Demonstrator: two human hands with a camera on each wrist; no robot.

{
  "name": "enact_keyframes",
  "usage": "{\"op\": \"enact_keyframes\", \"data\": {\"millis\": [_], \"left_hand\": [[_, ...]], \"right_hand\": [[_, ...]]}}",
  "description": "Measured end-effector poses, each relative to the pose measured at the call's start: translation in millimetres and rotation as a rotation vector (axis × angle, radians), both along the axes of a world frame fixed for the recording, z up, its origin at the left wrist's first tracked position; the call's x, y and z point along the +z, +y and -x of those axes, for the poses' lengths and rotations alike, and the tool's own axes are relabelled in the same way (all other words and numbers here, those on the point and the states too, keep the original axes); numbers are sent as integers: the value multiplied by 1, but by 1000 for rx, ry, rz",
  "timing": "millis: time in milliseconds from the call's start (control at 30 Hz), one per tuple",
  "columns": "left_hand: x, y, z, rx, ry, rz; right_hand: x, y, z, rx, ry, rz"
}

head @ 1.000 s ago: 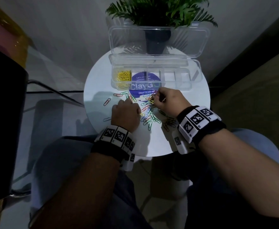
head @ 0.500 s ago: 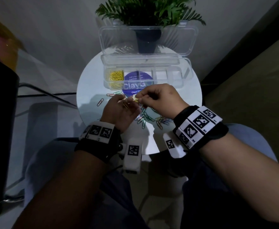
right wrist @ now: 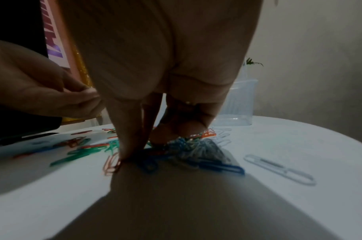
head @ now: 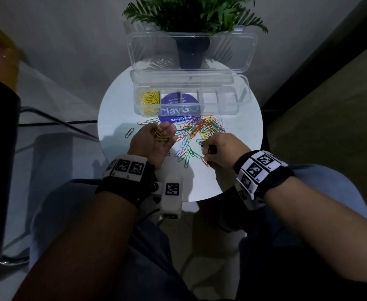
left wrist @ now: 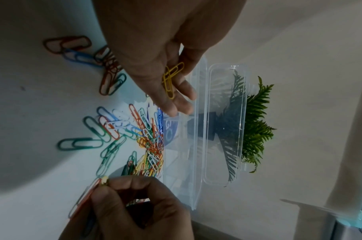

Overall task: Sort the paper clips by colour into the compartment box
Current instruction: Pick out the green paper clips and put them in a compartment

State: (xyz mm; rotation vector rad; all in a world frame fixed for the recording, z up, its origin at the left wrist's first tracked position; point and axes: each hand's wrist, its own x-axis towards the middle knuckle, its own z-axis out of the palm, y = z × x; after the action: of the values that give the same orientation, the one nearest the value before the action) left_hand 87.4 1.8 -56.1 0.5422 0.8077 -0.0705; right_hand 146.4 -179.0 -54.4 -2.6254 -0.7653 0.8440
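My left hand (head: 159,141) hovers palm up over the table's left side, its fingers cupped around a few yellow paper clips (head: 161,136). The left wrist view shows those yellow paper clips (left wrist: 171,79) lying across the fingers. My right hand (head: 206,146) is down at the near edge of the mixed-colour pile (head: 199,129), its fingertips (left wrist: 114,182) pinching a clip whose colour I cannot make out. The clear compartment box (head: 221,105) stands behind the pile with its lid up. Only its leftmost compartment holds clips, the yellow ones (head: 150,101).
A potted plant (head: 191,53) stands behind the raised lid (head: 152,51). A few stray clips (head: 129,133) lie left of my left hand, and a white clip (right wrist: 278,168) lies apart on the right. The round white table (head: 243,135) ends just before my knees.
Half a second ago both hands met above the table around a yellow clip. My right hand has since dropped back to the pile, and my left hand has turned palm up with the yellow clips.
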Motion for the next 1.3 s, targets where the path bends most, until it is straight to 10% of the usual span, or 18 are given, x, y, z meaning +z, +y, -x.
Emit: {"op": "enact_keyframes", "data": {"millis": [567, 767, 967, 1300], "left_hand": [[-4, -5, 0, -37, -35, 99], [-10, 2, -1, -30, -41, 128], [-14, 12, 1, -112, -140, 142], [-12, 14, 1, -80, -91, 100]], "right_hand": [[32, 51, 19, -178, 85, -579], [22, 50, 2, -297, -57, -553], [-6, 22, -17, -176, -32, -108], [-6, 21, -16, -105, -158, -179]]}}
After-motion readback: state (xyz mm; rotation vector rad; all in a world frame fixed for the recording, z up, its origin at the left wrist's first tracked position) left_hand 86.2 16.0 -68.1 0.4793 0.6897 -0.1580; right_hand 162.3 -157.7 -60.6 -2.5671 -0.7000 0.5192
